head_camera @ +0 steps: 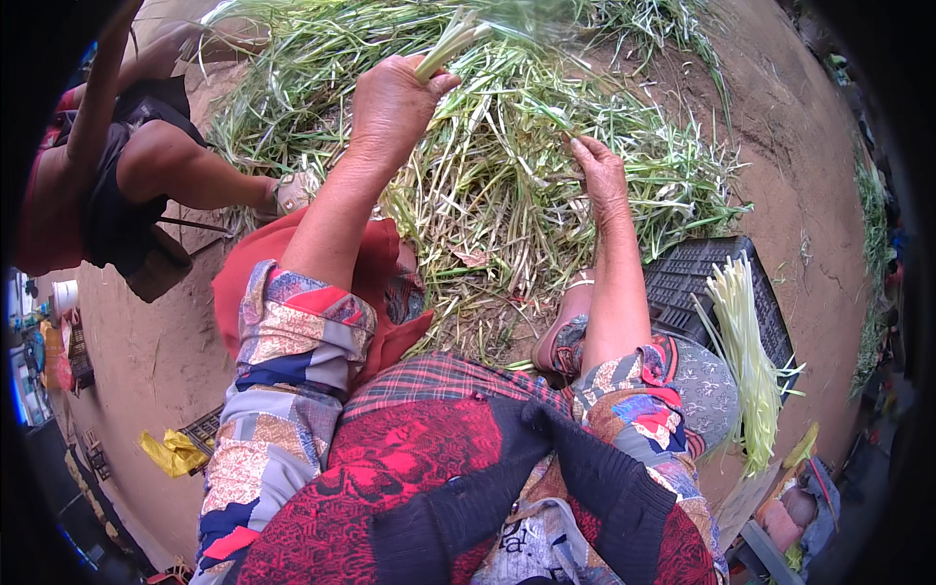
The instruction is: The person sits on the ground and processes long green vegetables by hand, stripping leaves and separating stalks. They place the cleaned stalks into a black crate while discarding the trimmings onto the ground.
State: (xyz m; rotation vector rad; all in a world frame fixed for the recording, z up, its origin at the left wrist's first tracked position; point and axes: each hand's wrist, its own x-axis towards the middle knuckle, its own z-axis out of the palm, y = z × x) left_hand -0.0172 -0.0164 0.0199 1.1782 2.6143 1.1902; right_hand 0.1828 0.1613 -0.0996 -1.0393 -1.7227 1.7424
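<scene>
My left hand (395, 102) is raised over the pile and closed around a small bunch of pale stalks (453, 42), their cut ends pointing up and to the right. Lower and to the right, my right hand (604, 172) pinches a thin green leaf (554, 119) between thumb and fingertips. Beneath both hands spreads a heap of loose green and yellowish leaves and stems (504, 183) on bare earth. Beside my right knee, a bundle of trimmed pale stalks (746, 351) lies across a black plastic crate (673, 281).
Close on the left sits another person (164, 164), with one foot at the heap's edge and a hand over its far left side. Yellow plastic (172, 452) lies on the ground at lower left. A red cloth (256, 285) covers my left knee. Several objects stand at lower right.
</scene>
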